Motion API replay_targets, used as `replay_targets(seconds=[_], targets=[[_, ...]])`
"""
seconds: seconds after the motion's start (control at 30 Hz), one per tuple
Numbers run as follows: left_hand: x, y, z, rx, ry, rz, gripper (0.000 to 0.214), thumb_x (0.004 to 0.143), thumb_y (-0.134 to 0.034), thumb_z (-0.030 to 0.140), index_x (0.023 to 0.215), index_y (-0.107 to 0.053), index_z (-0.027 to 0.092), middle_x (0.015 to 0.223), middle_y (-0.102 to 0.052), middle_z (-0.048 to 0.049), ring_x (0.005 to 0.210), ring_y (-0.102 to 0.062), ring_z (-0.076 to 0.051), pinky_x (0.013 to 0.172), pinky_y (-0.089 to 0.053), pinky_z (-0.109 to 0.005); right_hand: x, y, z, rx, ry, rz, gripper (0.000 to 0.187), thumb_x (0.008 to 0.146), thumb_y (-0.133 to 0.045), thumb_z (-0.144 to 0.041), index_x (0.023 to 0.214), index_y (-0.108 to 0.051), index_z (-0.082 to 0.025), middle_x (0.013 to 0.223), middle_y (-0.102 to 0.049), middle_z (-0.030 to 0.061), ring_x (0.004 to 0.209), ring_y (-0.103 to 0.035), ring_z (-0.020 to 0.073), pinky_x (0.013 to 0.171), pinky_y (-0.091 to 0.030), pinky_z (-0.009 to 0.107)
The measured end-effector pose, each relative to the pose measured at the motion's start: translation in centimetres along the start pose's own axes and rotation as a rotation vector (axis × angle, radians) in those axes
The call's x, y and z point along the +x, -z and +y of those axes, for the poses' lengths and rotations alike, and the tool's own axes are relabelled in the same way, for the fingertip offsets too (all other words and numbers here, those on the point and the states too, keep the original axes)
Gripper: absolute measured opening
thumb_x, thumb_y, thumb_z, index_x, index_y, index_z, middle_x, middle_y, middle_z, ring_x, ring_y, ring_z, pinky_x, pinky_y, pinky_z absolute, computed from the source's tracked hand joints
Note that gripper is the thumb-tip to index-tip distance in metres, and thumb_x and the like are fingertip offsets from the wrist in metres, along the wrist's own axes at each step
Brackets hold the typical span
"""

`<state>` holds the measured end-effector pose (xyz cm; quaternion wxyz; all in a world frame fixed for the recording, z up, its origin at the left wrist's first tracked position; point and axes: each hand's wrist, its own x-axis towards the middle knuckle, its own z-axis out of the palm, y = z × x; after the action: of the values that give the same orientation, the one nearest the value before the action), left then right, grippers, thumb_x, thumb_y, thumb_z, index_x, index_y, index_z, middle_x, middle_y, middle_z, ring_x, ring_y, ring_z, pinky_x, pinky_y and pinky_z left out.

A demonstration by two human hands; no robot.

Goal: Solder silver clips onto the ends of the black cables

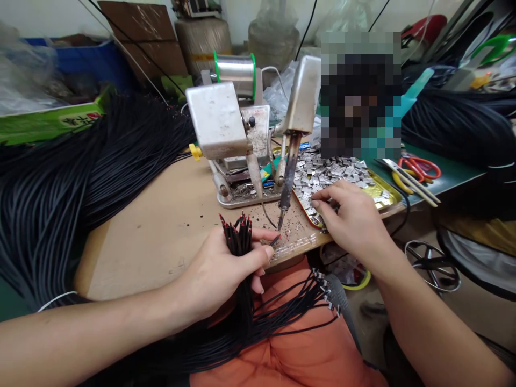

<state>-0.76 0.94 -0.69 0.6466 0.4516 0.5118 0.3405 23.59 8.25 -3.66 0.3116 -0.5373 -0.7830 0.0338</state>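
The left hand [226,269] is clenching around a bundle [238,236] of thin black wires, holding it upright at the near edge of the worktop [161,226]. Red stripped tips are poking out above the fist. The palm is hiding the middle of the bundle, and its lower length is trailing down over an orange lap [306,349]. One wire seems to be sticking out past the thumb toward the iron [288,180], though it is too small to tell for sure. The iron is hanging tip-down from a metal stand, its point just beside the left thumb.

The right hand [355,223] is resting over the near rim of a tray [389,194], its fingertips [318,204] bunching down among small silvery pieces [330,172]. I cannot tell whether it is pinching one, since the fingers are covering the spot.

More wires [322,293] with tiny metal ends are fanning out across the lap. A spool [234,67] is sitting behind the stand, partly hidden by it. Heaps of black cables [60,183] are crowding the left side and running out of view. Red scissors [421,167] are lying beyond the tray.
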Motion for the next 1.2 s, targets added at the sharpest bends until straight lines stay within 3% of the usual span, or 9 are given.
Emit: replay_targets(seconds=[0.2, 0.3, 0.4, 0.47, 0.57, 0.63, 0.73, 0.9, 1.2], targets=[[0.1, 0.2, 0.0, -0.016, 0.009, -0.013, 0.028, 0.086, -0.072, 0.027, 0.111, -0.070, 0.014, 0.061, -0.061, 0.0035, 0.045, -0.059, -0.009, 0.047, -0.048, -0.020, 0.0, -0.3, 0.3, -0.042, 0.002, 0.002, 0.016, 0.094, -0.050, -0.016, 0.085, -0.062, -0.020, 0.086, -0.060, 0.0092, 0.087, -0.056, 0.0266, 0.080, -0.042, 0.039], [0.1, 0.2, -0.1, -0.034, 0.014, -0.010, 0.029, 0.085, -0.073, 0.028, 0.111, -0.069, 0.014, 0.061, -0.062, 0.0030, 0.045, -0.059, -0.010, 0.046, -0.048, -0.021, -0.1, 0.0, -0.1, 0.052, -0.106, 0.144, 0.014, 0.095, -0.049, -0.016, 0.090, -0.061, -0.021, 0.085, -0.061, 0.0080, 0.081, -0.057, 0.0245, 0.074, -0.042, 0.038], [0.2, 0.2, -0.2, -0.045, 0.019, -0.007, 0.031, 0.086, -0.074, 0.030, 0.112, -0.069, 0.015, 0.061, -0.062, 0.0030, 0.046, -0.059, -0.010, 0.047, -0.048, -0.021, -0.5, 0.8, -1.2, 0.276, -0.190, 0.283, 0.017, 0.097, -0.051, -0.018, 0.107, -0.065, -0.021, 0.089, -0.065, 0.0065, 0.078, -0.060, 0.0215, 0.069, -0.045, 0.035], [0.2, 0.3, -0.3, -0.044, 0.014, -0.001, 0.031, 0.086, -0.073, 0.031, 0.112, -0.069, 0.015, 0.061, -0.062, 0.0030, 0.045, -0.059, -0.010, 0.046, -0.048, -0.021, -1.0, 1.2, -2.3, 0.438, -0.219, 0.241, 0.021, 0.097, -0.054, -0.020, 0.110, -0.070, -0.024, 0.088, -0.066, 0.0046, 0.074, -0.060, 0.0191, 0.066, -0.046, 0.033], [0.3, 0.3, -0.4, -0.047, -0.008, 0.004, 0.030, 0.087, -0.073, 0.032, 0.111, -0.070, 0.015, 0.061, -0.062, 0.0030, 0.045, -0.059, -0.009, 0.046, -0.049, -0.020, -1.8, 1.3, -4.0, 0.748, -0.316, 0.056, 0.014, 0.095, -0.062, -0.023, 0.102, -0.074, -0.026, 0.079, -0.067, 0.0015, 0.067, -0.062, 0.0150, 0.061, -0.051, 0.028], [0.3, 0.3, -0.3, -0.058, -0.030, 0.003, 0.028, 0.087, -0.073, 0.031, 0.110, -0.070, 0.015, 0.061, -0.061, 0.0034, 0.046, -0.059, -0.009, 0.047, -0.050, -0.020, -2.3, 0.9, -5.2, 0.993, -0.409, -0.054, 0.010, 0.090, -0.069, -0.023, 0.100, -0.071, -0.023, 0.080, -0.070, 0.0012, 0.069, -0.068, 0.0144, 0.065, -0.058, 0.027], [0.3, 0.3, -0.2, -0.085, -0.052, -0.009, 0.025, 0.087, -0.073, 0.030, 0.107, -0.070, 0.015, 0.065, -0.061, 0.0036, 0.048, -0.060, -0.009, 0.048, -0.052, -0.020, -2.7, 0.1, -6.8, 1.212, -0.556, -0.125, 0.021, 0.079, -0.082, -0.022, 0.095, -0.067, -0.019, 0.080, -0.073, 0.0020, 0.073, -0.075, 0.0156, 0.072, -0.063, 0.027], [0.5, 0.2, -0.2, -0.109, -0.054, -0.007, 0.022, 0.086, -0.073, 0.028, 0.104, -0.071, 0.015, 0.067, -0.060, 0.0037, 0.049, -0.058, -0.009, 0.046, -0.053, -0.021, -2.8, -0.7, -7.8, 1.307, -0.629, -0.108, 0.033, 0.068, -0.091, -0.024, 0.086, -0.065, -0.016, 0.072, -0.074, 0.0009, 0.066, -0.076, 0.0149, 0.068, -0.065, 0.023], [0.5, 0.3, -0.1, -0.041, -0.029, 0.022, 0.020, 0.088, -0.070, 0.028, 0.105, -0.072, 0.017, 0.064, -0.063, 0.0018, 0.046, -0.060, -0.011, 0.047, -0.050, -0.023, -3.1, -1.3, -7.6, 1.374, -0.579, -0.099, 0.021, 0.078, -0.084, -0.017, 0.090, -0.067, -0.016, 0.074, -0.078, 0.0020, 0.068, -0.078, 0.0148, 0.069, -0.065, 0.021]])
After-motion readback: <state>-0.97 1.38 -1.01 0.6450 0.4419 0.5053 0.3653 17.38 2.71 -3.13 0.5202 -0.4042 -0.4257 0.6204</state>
